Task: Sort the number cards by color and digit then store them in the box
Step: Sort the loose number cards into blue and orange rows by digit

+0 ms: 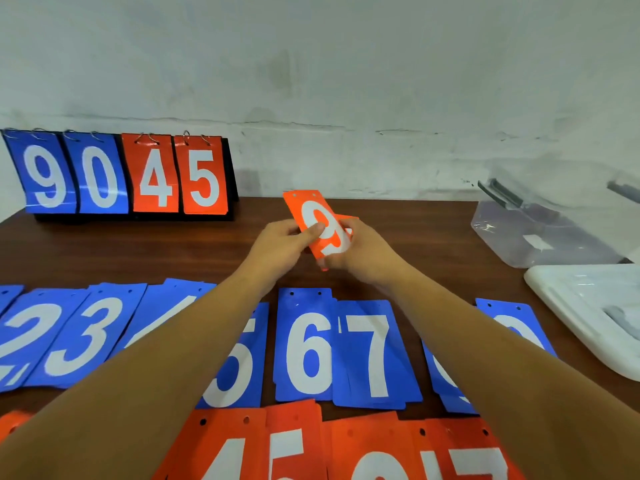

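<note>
Above the desk (433, 237), both hands gripping orange cards (320, 225): left hand (280, 242), right hand (363, 251); blue cards (304, 348) below.

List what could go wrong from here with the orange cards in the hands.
1. Both the left hand and right hand pinch the orange 9 card with another orange card peeking out behind; one could slip unnoticed.
2. The forearms hang over the blue row, covering the blue 5 card; lowering them may scatter the sorted cards.
3. The clear box sits far right, so reaching it may sweep the blue 7 card.
</note>
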{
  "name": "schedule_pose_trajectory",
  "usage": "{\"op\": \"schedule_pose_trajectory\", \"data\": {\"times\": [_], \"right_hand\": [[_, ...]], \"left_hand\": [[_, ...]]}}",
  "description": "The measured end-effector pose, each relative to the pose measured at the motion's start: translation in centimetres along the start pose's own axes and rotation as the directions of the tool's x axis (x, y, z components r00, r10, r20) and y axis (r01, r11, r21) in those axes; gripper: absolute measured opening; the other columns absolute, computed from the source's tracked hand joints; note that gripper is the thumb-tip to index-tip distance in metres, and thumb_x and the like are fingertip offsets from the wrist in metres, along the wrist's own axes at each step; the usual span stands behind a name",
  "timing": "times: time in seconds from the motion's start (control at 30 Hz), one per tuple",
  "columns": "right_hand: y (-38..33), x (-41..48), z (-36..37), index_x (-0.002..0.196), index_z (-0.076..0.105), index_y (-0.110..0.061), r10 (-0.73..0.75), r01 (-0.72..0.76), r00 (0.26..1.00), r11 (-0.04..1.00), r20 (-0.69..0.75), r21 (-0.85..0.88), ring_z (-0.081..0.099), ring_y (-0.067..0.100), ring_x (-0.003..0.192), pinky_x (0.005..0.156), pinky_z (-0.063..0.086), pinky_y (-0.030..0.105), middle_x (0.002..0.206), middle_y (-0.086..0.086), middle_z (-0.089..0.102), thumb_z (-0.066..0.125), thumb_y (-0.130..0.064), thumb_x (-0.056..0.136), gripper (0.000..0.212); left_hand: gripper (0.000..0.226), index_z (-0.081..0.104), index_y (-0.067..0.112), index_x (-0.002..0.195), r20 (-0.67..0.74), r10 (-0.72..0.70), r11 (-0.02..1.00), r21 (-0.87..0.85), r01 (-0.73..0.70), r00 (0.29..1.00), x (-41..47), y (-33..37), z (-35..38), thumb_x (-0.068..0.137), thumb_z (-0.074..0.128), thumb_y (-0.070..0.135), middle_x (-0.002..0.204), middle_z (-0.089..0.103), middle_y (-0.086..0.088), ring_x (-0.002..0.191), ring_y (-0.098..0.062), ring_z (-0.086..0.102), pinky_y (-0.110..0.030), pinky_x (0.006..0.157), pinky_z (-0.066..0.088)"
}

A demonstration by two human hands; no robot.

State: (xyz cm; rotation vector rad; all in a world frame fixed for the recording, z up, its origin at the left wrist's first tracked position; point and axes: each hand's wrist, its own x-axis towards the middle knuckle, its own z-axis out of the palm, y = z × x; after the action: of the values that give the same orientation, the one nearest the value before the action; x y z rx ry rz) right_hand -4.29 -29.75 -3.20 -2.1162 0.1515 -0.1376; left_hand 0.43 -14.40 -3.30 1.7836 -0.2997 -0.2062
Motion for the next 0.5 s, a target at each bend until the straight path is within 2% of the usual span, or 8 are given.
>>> {"op": "schedule_pose_trajectory", "data": {"times": [0.07, 0.13, 0.2, 0.23, 0.3, 0.4, 0.5], "right_hand": [[-0.1, 0.3, 0.8, 0.133, 0.049, -0.02, -0.011, 0.009, 0.998, 1.0, 0.064, 0.03, 0.065, 0.009, 0.098, 0.082, 0.054, 0.022, 0.118, -0.005, 0.065, 0.087, -0.034, 0.066, 0.079], [0.1, 1.1, 0.9, 0.135, 0.051, -0.02, 0.037, -0.038, 0.999, 0.999, 0.026, 0.034, 0.065, 0.013, 0.103, 0.092, 0.053, 0.031, 0.119, -0.002, 0.066, 0.081, -0.05, 0.069, 0.078], [0.6, 2.0, 0.8, 0.136, 0.051, -0.013, 0.074, -0.087, 0.993, 0.984, -0.088, -0.158, 0.06, 0.019, 0.113, 0.098, 0.047, 0.032, 0.128, 0.005, 0.061, 0.069, -0.051, 0.082, 0.068], [1.0, 2.4, 0.9, 0.135, 0.052, -0.011, 0.057, -0.095, 0.99, 0.946, -0.127, -0.31, 0.057, 0.022, 0.117, 0.098, 0.045, 0.032, 0.132, 0.007, 0.058, 0.065, -0.05, 0.086, 0.064], [1.7, 3.1, 1.3, 0.132, 0.053, -0.013, 0.005, -0.066, 0.994, 0.832, -0.112, -0.551, 0.053, 0.023, 0.119, 0.097, 0.044, 0.035, 0.135, 0.006, 0.054, 0.062, -0.054, 0.086, 0.063], [2.0, 3.8, 1.6, 0.132, 0.053, -0.02, -0.012, -0.036, 0.998, 0.726, -0.065, -0.687, 0.051, 0.023, 0.12, 0.097, 0.043, 0.04, 0.133, 0.003, 0.055, 0.058, -0.065, 0.082, 0.067], [1.8, 3.8, 2.0, 0.138, 0.049, -0.025, -0.04, -0.015, 0.998, 0.672, -0.056, -0.741, 0.042, 0.026, 0.128, 0.105, 0.035, 0.048, 0.136, 0.004, 0.048, 0.056, -0.06, 0.087, 0.062]], "left_hand": [[0.032, 0.068, 0.013, 0.119, -0.068, 0.0, 0.999, -0.054, -0.004, 0.998, 0.0, 0.2, -0.5, 0.09, 0.068, 0.027, 0.112, 0.072, 0.0, 0.096, -0.012, 0.069, -0.024, 0.08, 0.055], [0.034, 0.063, 0.012, 0.125, -0.154, -0.039, 0.995, -0.096, 0.024, 0.987, 0.1, 0.1, -1.5, 0.092, 0.066, 0.021, 0.116, 0.069, -0.001, 0.1, -0.015, 0.067, -0.024, 0.079, 0.053], [0.038, 0.058, 0.012, 0.13, -0.183, -0.096, 0.992, -0.105, 0.077, 0.978, 0.1, -0.2, -2.7, 0.094, 0.064, 0.022, 0.119, 0.066, -0.002, 0.098, -0.016, 0.065, -0.027, 0.078, 0.052], [0.039, 0.057, 0.012, 0.132, -0.181, -0.127, 0.989, -0.1, 0.111, 0.975, 0.1, -0.4, -3.3, 0.094, 0.063, 0.021, 0.12, 0.065, -0.002, 0.095, -0.015, 0.064, -0.027, 0.075, 0.052], [0.036, 0.057, 0.012, 0.131, -0.17, -0.198, 0.976, -0.128, 0.177, 0.965, 0.2, -1.0, -4.2, 0.095, 0.061, 0.018, 0.119, 0.065, -0.002, 0.089, -0.015, 0.065, -0.029, 0.073, 0.053], [0.04, 0.055, 0.013, 0.133, -0.159, -0.296, 0.948, -0.169, 0.269, 0.942, 0.3, -1.5, -5.0, 0.094, 0.062, 0.02, 0.125, 0.065, -0.007, 0.103, -0.024, 0.066, -0.044, 0.092, 0.054], [0.043, 0.051, 0.015, 0.137, -0.164, -0.315, 0.945, -0.146, 0.293, 0.935, 0.1, -1.5, -5.5, 0.095, 0.06, 0.021, 0.129, 0.062, -0.007, 0.11, -0.025, 0.064, -0.042, 0.093, 0.053]]}}
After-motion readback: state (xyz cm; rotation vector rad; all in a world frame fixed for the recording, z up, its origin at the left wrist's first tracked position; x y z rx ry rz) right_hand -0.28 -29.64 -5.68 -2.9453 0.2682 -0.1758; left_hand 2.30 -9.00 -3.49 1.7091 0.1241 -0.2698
